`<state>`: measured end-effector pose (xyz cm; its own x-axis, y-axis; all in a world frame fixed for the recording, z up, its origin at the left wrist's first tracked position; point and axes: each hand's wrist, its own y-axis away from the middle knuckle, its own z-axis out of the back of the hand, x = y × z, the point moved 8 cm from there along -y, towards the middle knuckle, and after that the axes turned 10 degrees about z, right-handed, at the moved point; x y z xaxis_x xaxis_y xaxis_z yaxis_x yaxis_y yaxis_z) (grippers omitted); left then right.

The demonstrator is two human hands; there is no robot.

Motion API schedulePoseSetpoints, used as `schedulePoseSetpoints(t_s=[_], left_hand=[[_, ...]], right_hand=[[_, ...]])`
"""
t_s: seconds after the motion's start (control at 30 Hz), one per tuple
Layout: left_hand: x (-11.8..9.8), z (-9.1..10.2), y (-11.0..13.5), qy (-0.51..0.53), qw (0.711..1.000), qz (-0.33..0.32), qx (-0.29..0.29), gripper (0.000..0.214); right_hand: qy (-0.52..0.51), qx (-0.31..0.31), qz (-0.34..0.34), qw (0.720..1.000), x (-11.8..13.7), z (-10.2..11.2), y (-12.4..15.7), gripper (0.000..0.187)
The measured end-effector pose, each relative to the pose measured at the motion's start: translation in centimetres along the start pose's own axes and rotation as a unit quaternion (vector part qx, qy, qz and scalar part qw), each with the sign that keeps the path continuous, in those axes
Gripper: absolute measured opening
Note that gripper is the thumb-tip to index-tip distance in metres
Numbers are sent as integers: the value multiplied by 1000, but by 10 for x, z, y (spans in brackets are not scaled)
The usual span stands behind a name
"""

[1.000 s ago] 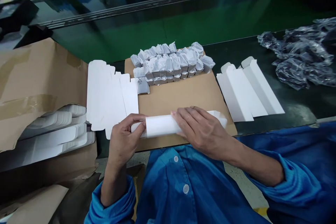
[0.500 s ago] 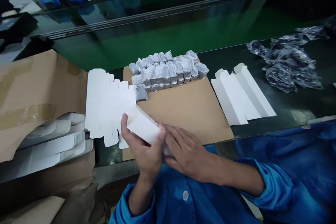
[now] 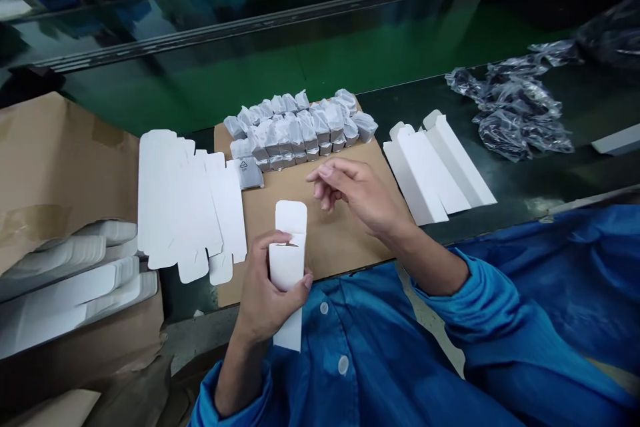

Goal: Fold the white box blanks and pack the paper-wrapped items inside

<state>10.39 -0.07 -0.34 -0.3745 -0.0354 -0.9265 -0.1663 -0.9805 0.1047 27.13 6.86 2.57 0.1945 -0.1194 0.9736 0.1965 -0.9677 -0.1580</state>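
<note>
My left hand [image 3: 270, 287] is closed around a folded white paper box [image 3: 287, 270], which stands upright close to my body. The box's top flap points up and away from me. To the right, my right hand [image 3: 350, 190] hovers over the cardboard sheet [image 3: 345, 227], its fingers loosely curled and nothing seen in them. Just beyond it, rows of small plastic-wrapped grey blocks [image 3: 300, 130] stand on the sheet. One flat grey block with a printed mark [image 3: 250, 173] lies at their left end.
Flat white box blanks [image 3: 177, 203] lie at the left, beside a brown carton [image 3: 65, 167] holding more blanks [image 3: 100, 287]. Partly folded white boxes [image 3: 435, 167] rest right of the sheet. Further right are black items in clear plastic bags [image 3: 520, 113] and a white box [image 3: 617, 140].
My right hand has let go of the white box and moved up over the cardboard sheet. My left hand has turned the box upright, its flap now showing. The camera view has shifted right.
</note>
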Motion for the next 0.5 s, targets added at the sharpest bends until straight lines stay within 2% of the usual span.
schedulePoseSetpoints(t_s=[0.03,0.1,0.17,0.27,0.37,0.43,0.5], left_hand=[[0,-1,0,-11,1000,-5,2,47],[-6,0,0,-62,997,-31,-19,45],[-12,2,0,-124,989,-62,-51,43],[-14,3,3,-165,977,-89,-100,49],[-13,4,12,-134,970,-118,-163,69],[-11,2,18,-110,969,-126,-179,89],[-10,0,20,-129,970,-117,-168,101]], right_hand=[[-20,15,-25,999,-5,-3,-2,34],[-36,97,-59,993,-12,-19,-1,36],[-18,150,-56,987,-11,-31,3,32],[26,153,-34,987,-8,-38,9,30],[42,126,-15,991,-7,-39,13,27],[52,117,3,992,-6,-41,15,22],[76,115,22,990,-4,-42,16,16]])
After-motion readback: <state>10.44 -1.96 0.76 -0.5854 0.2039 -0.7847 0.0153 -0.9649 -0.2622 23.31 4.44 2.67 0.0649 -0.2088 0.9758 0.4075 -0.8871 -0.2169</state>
